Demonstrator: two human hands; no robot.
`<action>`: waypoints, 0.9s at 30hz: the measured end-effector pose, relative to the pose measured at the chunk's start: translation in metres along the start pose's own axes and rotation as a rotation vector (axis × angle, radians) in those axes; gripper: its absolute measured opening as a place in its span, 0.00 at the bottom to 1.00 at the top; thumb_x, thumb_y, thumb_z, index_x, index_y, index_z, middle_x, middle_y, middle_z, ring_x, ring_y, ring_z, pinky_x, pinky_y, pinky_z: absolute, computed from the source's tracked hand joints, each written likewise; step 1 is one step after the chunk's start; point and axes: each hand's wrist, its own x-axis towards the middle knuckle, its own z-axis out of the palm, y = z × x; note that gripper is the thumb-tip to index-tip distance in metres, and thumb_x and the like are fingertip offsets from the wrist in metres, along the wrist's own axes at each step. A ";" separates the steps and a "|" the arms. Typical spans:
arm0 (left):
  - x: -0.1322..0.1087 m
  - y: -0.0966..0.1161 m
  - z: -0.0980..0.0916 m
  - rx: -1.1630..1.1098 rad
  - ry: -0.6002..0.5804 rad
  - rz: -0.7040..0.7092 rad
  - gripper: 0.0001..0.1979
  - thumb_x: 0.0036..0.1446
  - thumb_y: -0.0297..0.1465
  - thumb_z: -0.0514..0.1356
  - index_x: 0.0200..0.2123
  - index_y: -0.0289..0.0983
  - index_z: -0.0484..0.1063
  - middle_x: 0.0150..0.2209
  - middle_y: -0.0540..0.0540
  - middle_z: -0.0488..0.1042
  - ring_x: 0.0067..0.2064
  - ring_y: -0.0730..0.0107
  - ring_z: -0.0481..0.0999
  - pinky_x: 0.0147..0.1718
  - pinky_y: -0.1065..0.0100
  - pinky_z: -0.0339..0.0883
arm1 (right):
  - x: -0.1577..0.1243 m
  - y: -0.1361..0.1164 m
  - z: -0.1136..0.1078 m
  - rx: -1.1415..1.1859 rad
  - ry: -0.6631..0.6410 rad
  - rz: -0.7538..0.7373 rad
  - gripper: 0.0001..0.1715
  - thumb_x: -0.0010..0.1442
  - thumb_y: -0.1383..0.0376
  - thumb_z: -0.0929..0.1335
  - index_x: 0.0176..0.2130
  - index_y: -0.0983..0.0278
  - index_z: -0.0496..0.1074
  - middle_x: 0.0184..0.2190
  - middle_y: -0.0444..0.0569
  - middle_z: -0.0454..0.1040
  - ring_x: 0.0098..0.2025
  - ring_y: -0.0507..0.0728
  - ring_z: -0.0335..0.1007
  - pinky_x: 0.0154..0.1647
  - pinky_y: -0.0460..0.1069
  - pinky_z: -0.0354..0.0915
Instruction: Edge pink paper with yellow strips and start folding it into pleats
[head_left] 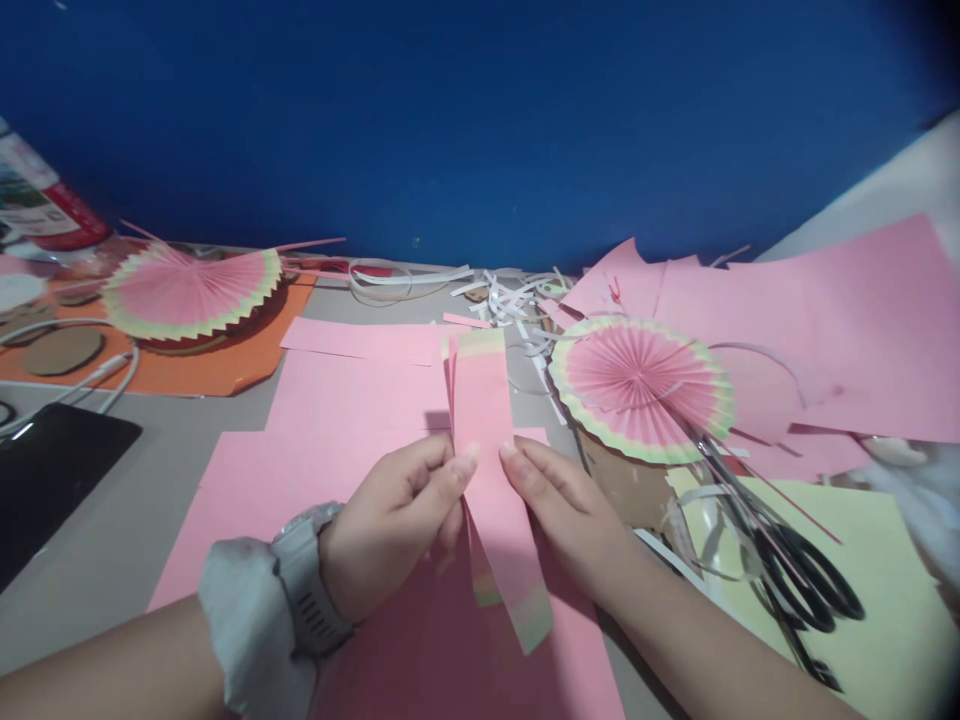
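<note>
A long folded strip of pink paper [491,410] with pale green ends is held upright in front of me, over pink sheets [247,490] lying on the grey table. My left hand [409,510], with a watch and a grey band at the wrist, pinches the strip's left edge between thumb and fingers. On the opposite edge, my right hand [559,500] grips it with thumb and bent fingers. Behind the front layer more folded layers show, their lower end hanging below my left fingers.
Right: a round pleated pink-and-green fan [645,385], black-handled scissors [795,570], a yellow-green sheet [862,530]. Left: another pleated fan [191,290] over orange paper [262,350], a black phone-like device [64,475], a bottle [45,195]. Paper scraps [517,300] lie at the back.
</note>
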 end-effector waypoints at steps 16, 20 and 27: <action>-0.001 0.000 0.000 0.088 0.022 -0.005 0.17 0.61 0.40 0.52 0.22 0.39 0.58 0.11 0.58 0.60 0.13 0.80 0.60 0.15 0.78 0.55 | 0.002 -0.002 0.000 -0.066 0.099 -0.112 0.22 0.64 0.55 0.59 0.23 0.62 0.55 0.20 0.39 0.54 0.23 0.49 0.53 0.24 0.44 0.55; -0.002 0.000 0.000 0.088 0.017 -0.013 0.18 0.60 0.40 0.52 0.22 0.39 0.58 0.10 0.59 0.59 0.12 0.81 0.58 0.13 0.79 0.52 | 0.001 -0.003 0.001 -0.076 0.092 -0.143 0.21 0.65 0.57 0.59 0.23 0.62 0.55 0.21 0.39 0.54 0.24 0.49 0.53 0.26 0.44 0.55; -0.001 0.001 0.001 0.085 0.027 -0.014 0.18 0.61 0.40 0.52 0.20 0.39 0.57 0.11 0.59 0.59 0.13 0.82 0.58 0.14 0.78 0.52 | 0.000 -0.002 0.002 -0.090 0.095 -0.113 0.22 0.64 0.55 0.58 0.23 0.62 0.55 0.19 0.39 0.55 0.22 0.49 0.53 0.23 0.45 0.54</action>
